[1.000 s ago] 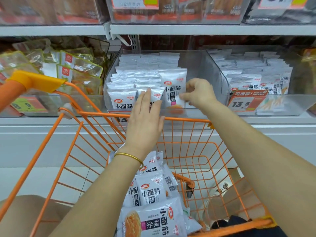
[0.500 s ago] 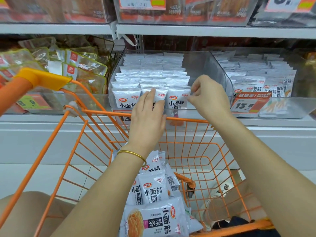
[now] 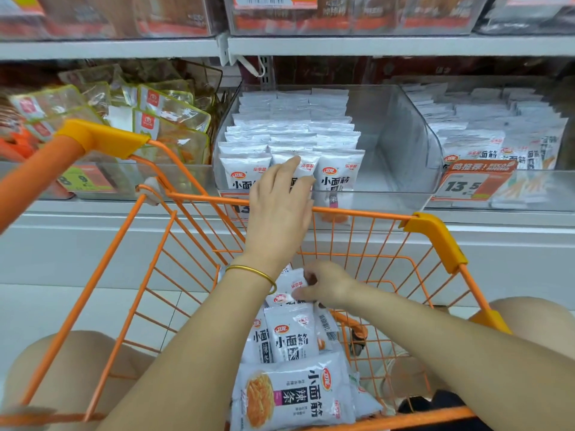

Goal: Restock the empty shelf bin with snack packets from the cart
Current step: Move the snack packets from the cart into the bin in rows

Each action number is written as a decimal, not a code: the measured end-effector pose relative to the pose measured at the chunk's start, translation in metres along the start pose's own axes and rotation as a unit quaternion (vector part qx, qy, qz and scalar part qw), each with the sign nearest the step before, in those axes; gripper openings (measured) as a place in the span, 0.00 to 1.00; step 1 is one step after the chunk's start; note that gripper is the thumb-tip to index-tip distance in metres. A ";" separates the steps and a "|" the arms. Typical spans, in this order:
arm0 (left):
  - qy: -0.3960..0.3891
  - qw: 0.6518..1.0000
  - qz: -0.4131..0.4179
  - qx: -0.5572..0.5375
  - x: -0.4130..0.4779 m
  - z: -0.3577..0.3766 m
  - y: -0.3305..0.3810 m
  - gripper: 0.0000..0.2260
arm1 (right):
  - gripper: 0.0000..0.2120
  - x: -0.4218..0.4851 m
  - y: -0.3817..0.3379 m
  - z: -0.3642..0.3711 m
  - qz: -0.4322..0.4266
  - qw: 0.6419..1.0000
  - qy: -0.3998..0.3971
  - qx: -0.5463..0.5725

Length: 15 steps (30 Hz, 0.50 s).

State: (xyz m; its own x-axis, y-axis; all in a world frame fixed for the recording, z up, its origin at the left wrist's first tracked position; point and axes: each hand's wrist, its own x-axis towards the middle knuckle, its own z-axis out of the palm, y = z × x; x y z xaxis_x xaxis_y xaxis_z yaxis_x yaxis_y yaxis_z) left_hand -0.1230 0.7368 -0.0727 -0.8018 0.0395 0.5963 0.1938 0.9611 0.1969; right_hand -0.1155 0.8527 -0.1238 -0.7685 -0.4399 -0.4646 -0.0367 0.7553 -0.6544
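A clear shelf bin holds three rows of upright white snack packets on its left side; its right side is bare. My left hand reaches over the cart rim, and its straight fingers press against the front packets of the middle row. Down in the orange cart lies a pile of the same white packets. My right hand is low inside the cart, with fingers and thumb pinching the top edge of one small packet at the far end of the pile.
A neighbouring bin on the right holds similar white packets behind a 13.5 price tag. Clear-wrapped snacks fill the bin on the left. A shelf board runs above. My knees flank the cart.
My right hand left the bin's front row and dropped into the cart, where it took hold of a packet. My left hand stayed on the front packets.
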 end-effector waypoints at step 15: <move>0.055 0.998 0.014 -0.038 0.003 -0.003 0.007 0.14 | 0.04 -0.064 -0.020 -0.133 -0.109 0.934 0.245 0.235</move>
State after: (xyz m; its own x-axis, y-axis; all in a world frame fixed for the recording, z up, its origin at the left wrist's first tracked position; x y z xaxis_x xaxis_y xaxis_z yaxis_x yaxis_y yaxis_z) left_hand -0.1223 0.7426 -0.0669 -0.7302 0.0314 0.6826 0.2599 0.9366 0.2350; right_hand -0.1506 0.9298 -0.0020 -0.9799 -0.1964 -0.0358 -0.0306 0.3253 -0.9451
